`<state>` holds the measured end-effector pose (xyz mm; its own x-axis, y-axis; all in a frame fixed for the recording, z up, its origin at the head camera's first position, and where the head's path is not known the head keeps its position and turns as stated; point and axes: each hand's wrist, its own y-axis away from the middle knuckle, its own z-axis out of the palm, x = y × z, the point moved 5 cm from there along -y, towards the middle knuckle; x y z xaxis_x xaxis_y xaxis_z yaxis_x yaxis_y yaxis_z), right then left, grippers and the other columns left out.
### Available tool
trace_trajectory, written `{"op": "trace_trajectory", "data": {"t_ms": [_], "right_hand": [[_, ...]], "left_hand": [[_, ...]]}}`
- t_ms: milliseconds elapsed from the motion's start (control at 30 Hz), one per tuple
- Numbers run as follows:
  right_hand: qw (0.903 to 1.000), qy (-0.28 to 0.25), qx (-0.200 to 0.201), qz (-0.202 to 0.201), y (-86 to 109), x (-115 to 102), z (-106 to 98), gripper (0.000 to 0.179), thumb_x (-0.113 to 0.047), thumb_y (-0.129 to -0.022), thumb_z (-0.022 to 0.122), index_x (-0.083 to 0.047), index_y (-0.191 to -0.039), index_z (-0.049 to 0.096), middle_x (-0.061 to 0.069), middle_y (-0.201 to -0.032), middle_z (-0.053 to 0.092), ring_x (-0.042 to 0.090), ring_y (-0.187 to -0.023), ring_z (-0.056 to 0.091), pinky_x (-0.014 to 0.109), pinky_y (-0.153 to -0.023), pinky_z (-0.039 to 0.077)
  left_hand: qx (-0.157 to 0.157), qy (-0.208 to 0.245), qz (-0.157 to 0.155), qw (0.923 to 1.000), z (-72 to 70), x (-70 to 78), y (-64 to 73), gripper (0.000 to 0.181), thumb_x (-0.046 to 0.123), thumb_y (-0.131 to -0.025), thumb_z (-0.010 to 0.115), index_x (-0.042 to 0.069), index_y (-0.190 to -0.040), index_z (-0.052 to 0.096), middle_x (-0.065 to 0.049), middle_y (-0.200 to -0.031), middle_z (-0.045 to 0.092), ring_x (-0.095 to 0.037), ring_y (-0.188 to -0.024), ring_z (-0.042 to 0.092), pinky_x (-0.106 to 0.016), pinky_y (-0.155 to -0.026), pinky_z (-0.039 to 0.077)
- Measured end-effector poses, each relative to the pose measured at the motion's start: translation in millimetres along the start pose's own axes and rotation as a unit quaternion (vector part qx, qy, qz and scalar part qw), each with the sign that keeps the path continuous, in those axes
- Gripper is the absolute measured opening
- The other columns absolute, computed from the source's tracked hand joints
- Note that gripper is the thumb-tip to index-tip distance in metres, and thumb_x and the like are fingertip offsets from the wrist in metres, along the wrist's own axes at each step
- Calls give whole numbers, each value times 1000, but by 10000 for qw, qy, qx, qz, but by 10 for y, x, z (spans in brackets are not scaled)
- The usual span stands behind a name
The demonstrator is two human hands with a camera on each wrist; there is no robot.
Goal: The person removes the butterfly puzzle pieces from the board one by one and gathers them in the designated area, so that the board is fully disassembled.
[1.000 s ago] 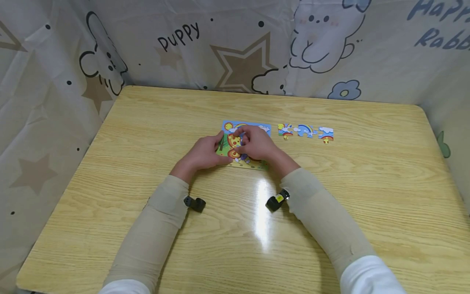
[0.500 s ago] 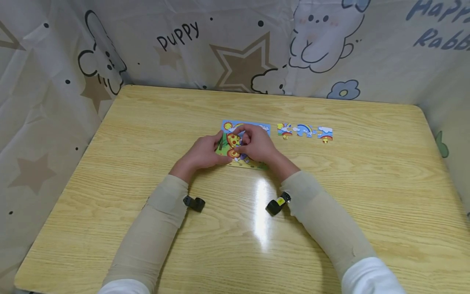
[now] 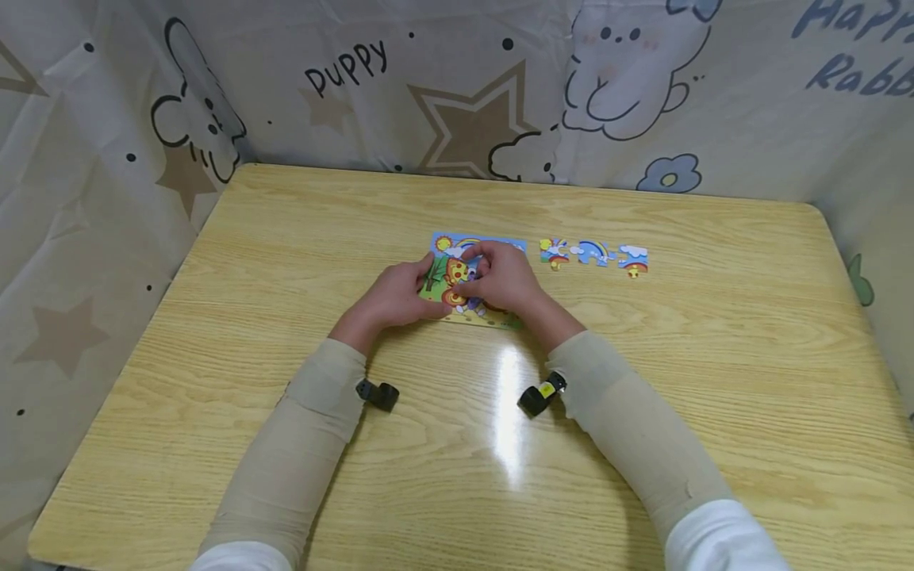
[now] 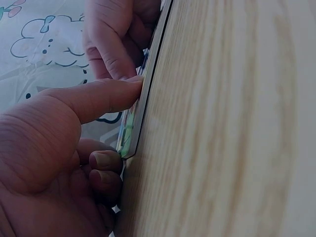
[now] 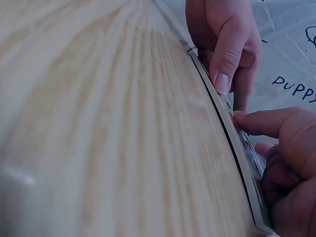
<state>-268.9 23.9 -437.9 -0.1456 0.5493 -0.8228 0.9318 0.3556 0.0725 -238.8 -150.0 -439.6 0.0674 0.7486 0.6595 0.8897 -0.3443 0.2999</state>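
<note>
Right hand (image 3: 503,277) is held over the middle of the puzzle board (image 3: 487,319), its thumb and index finger set down on the print and its other fingers curled; whether a piece is pinched between them cannot be told. Compared with half a second ago, its index fingertip has been drawn slightly toward the board's right side, and a little more of the print beside that tip is left uncovered, while the thumb has been kept at nearly the same spot. At the board's near left corner, the edges are gripped by the left hand (image 3: 396,295), with the thumb laid along the near edge; that hold has been left unchanged. To the right of the board, three loose pieces are set in a row: a sun piece (image 3: 553,251), a rainbow piece (image 3: 593,253) and a cloud piece (image 3: 633,258), all unmoved. Board and pieces are borne by the wood-grain tabletop (image 3: 435,476).
</note>
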Motion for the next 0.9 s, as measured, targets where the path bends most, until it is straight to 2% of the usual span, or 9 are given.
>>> {"op": "trace_trajectory", "data": {"t_ms": [333, 500, 700, 900], "right_hand": [[9994, 341, -52, 2, -39, 25, 29, 40, -28, -78, 87, -8, -108, 71, 3, -68, 53, 17, -59, 49, 31, -57, 39], [9997, 158, -113, -116, -29, 22, 21, 38, -25, -79, 85, -8, -110, 70, 3, -65, 51, 17, -57, 47, 31, -56, 37], [9988, -82, -57, -473, 12, -12, -11, 37, -20, -80, 85, -7, -111, 70, 2, -59, 45, 16, -51, 41, 31, -54, 34], [9966, -274, -75, -774, 79, -48, -28, 35, -16, -80, 84, -7, -111, 69, 1, -58, 41, 14, -52, 37, 30, -57, 34]], "left_hand": [[37, -38, 28, 10000, 6, 6, -8, 99, 38, -86, 79, 2, -158, 20, -18, -153, 39, -29, -141, 35, -39, -111, 33], [28, -38, 7, 10000, 1, 7, -4, 99, 38, -86, 79, 2, -158, 20, -19, -154, 38, -29, -141, 35, -40, -111, 33], [37, -40, -2, 10000, -6, 10, 3, 100, 39, -86, 79, 3, -158, 20, -19, -154, 38, -29, -140, 35, -40, -111, 33], [53, 39, -25, 10000, -8, 2, 9, 100, 38, -86, 79, 3, -158, 20, -19, -154, 38, -29, -140, 36, -41, -110, 34]]}}
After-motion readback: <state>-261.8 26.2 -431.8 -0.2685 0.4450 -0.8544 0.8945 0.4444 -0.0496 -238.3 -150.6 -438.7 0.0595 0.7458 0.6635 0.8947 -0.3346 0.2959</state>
